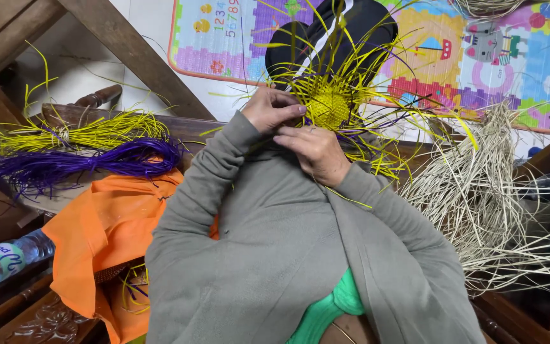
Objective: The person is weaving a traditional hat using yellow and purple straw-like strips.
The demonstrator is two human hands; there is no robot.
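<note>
Long yellow strands (377, 76) are fanning out from the woven yellow disc (329, 105) on every side, crowding the space above and to the right of both hands. The left hand (275, 108) and right hand (316, 153) are lying close together, leaving almost no gap between them. To the right, a loose heap of pale straw (485, 191) is blocking the way. To the left, the yellow bundle (77, 135) and purple bundle (84, 162) are lying well apart from the hands, with an orange cloth (106, 236) just below them. A strip of white floor (154, 28) is lying open beyond the dark wooden beam (135, 54).
</note>
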